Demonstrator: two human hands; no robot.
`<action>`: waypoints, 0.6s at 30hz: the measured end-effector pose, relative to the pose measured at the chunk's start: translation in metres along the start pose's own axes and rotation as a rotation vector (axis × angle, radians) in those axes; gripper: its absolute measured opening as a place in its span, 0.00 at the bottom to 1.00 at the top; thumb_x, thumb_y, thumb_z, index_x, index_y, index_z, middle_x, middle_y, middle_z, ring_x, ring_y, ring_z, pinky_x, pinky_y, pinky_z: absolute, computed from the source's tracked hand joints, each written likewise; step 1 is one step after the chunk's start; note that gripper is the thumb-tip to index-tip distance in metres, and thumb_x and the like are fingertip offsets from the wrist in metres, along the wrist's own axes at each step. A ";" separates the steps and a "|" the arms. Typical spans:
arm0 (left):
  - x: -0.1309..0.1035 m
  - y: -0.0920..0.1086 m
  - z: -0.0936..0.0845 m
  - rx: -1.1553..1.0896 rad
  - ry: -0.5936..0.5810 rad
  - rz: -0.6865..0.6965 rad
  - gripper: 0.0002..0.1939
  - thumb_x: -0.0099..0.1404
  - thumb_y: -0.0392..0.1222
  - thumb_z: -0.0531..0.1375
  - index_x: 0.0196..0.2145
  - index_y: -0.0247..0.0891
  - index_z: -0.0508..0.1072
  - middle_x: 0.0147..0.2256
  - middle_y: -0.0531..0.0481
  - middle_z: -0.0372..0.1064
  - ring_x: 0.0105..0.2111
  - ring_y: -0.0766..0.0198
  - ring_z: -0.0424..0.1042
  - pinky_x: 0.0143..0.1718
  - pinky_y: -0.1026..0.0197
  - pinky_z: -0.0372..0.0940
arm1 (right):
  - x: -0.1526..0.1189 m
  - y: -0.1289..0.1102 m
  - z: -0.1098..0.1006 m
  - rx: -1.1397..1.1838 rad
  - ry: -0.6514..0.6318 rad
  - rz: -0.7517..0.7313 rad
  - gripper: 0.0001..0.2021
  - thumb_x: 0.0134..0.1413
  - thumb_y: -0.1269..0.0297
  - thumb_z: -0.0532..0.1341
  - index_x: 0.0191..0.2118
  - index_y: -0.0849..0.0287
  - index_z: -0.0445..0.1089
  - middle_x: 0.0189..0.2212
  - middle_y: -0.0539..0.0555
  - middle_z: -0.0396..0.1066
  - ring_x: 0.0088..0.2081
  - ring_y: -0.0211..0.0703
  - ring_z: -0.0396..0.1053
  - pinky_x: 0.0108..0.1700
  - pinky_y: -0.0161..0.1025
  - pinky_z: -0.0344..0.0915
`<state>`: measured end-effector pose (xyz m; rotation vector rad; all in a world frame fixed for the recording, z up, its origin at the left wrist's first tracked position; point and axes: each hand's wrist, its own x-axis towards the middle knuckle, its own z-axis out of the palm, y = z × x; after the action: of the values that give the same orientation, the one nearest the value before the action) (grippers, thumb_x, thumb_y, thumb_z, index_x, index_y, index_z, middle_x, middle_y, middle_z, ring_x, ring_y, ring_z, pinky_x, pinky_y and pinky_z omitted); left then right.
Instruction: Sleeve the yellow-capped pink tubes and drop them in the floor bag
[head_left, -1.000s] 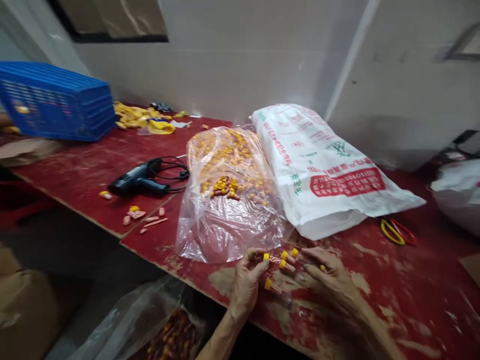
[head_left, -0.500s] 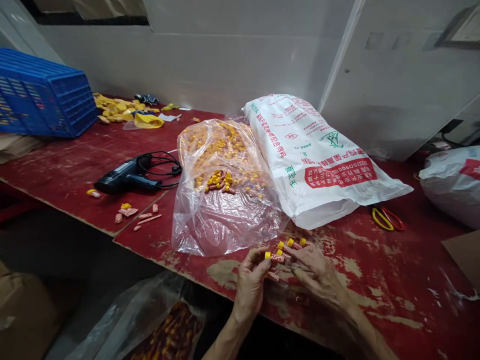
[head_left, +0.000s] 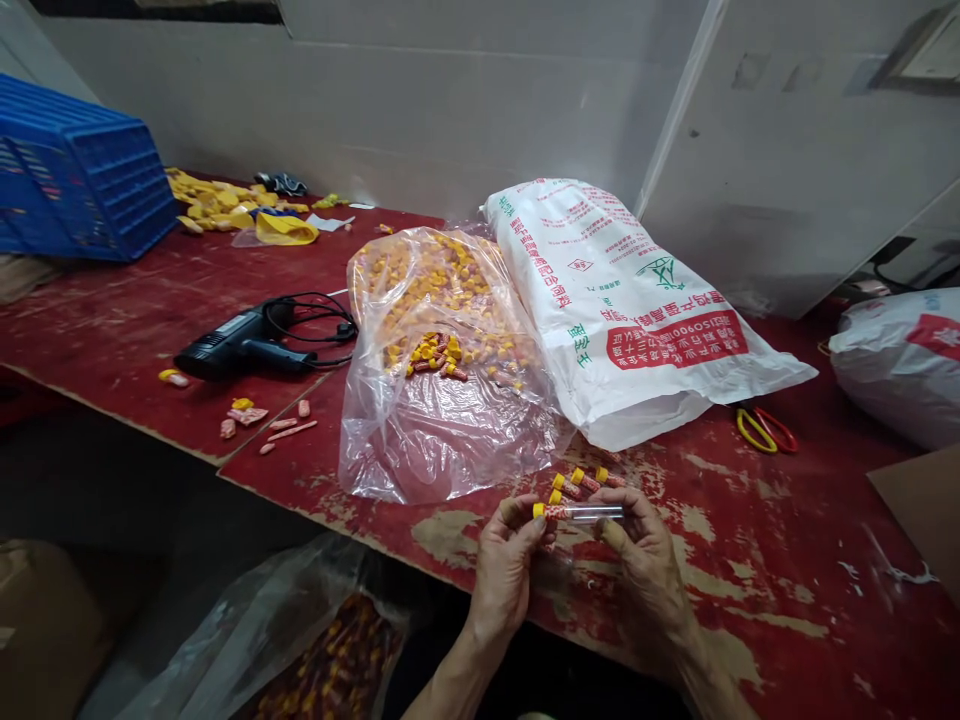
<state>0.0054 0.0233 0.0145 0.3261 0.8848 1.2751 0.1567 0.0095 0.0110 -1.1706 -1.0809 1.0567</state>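
Observation:
My left hand (head_left: 501,575) pinches a small yellow-capped vial (head_left: 553,511) with a red-and-white patterned body. A clear tube (head_left: 598,513) lies in line with it, and the fingers of my right hand (head_left: 649,560) close on the tube's far end. How far the vial sits inside the tube I cannot tell. Just behind the hands, several similar yellow-capped vials (head_left: 570,486) lie on the red table (head_left: 720,560). Beyond them rests a clear plastic bag (head_left: 442,455), full of such capped pieces, with a small pile on top.
A white printed sack (head_left: 600,290) leans beside the bag. Scissors (head_left: 766,430) lie at right, near another white sack (head_left: 900,365). To the left are a heat gun (head_left: 240,340), loose pieces (head_left: 244,412), yellow scraps (head_left: 217,205) and a blue crate (head_left: 82,170). Below hangs another filled bag (head_left: 330,660).
My right hand has drawn back to the right, and the clear tube now shows plainly between both hands. My left hand keeps the vial. The view has shifted slightly.

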 end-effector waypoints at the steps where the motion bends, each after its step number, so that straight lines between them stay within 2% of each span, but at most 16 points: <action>1: 0.000 -0.002 -0.001 0.014 -0.004 0.014 0.18 0.42 0.38 0.71 0.32 0.36 0.74 0.28 0.53 0.71 0.25 0.69 0.70 0.27 0.66 0.66 | -0.001 0.000 0.001 -0.036 -0.014 -0.001 0.13 0.51 0.58 0.64 0.41 0.55 0.67 0.42 0.54 0.70 0.47 0.46 0.69 0.50 0.44 0.66; 5: -0.005 -0.008 -0.003 0.185 -0.025 0.089 0.14 0.48 0.42 0.69 0.34 0.36 0.76 0.31 0.50 0.73 0.28 0.67 0.71 0.32 0.64 0.66 | -0.006 -0.005 0.002 -0.266 -0.100 -0.046 0.10 0.55 0.60 0.60 0.42 0.55 0.66 0.44 0.54 0.68 0.50 0.45 0.65 0.53 0.43 0.63; 8: -0.013 -0.008 -0.003 0.432 -0.088 0.188 0.14 0.58 0.46 0.62 0.40 0.38 0.77 0.35 0.48 0.74 0.35 0.63 0.72 0.39 0.62 0.66 | -0.008 -0.007 0.004 -0.408 -0.159 -0.105 0.09 0.57 0.60 0.58 0.43 0.55 0.66 0.42 0.54 0.69 0.47 0.43 0.67 0.50 0.39 0.65; 12: -0.024 -0.008 -0.002 0.656 -0.148 0.347 0.14 0.64 0.45 0.56 0.44 0.39 0.76 0.41 0.46 0.73 0.42 0.60 0.71 0.45 0.60 0.65 | -0.014 0.001 0.013 -0.515 -0.123 -0.275 0.08 0.59 0.62 0.56 0.42 0.55 0.68 0.39 0.53 0.69 0.42 0.41 0.69 0.44 0.35 0.67; 15: -0.024 -0.009 -0.002 0.754 -0.191 0.421 0.14 0.65 0.42 0.54 0.44 0.39 0.75 0.39 0.46 0.73 0.41 0.61 0.71 0.44 0.60 0.65 | -0.016 0.009 0.015 -0.561 -0.062 -0.370 0.08 0.59 0.63 0.55 0.43 0.55 0.67 0.37 0.53 0.69 0.40 0.40 0.69 0.41 0.34 0.68; 18: -0.012 -0.003 -0.001 0.901 -0.301 0.463 0.12 0.64 0.39 0.53 0.39 0.39 0.77 0.36 0.46 0.72 0.36 0.63 0.71 0.41 0.61 0.66 | -0.016 0.016 0.005 -0.685 -0.091 -0.437 0.09 0.60 0.65 0.54 0.45 0.55 0.66 0.38 0.53 0.70 0.40 0.39 0.69 0.41 0.34 0.67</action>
<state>0.0060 0.0108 0.0165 1.4641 1.1162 1.1201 0.1482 -0.0038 -0.0055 -1.3246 -1.7547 0.3980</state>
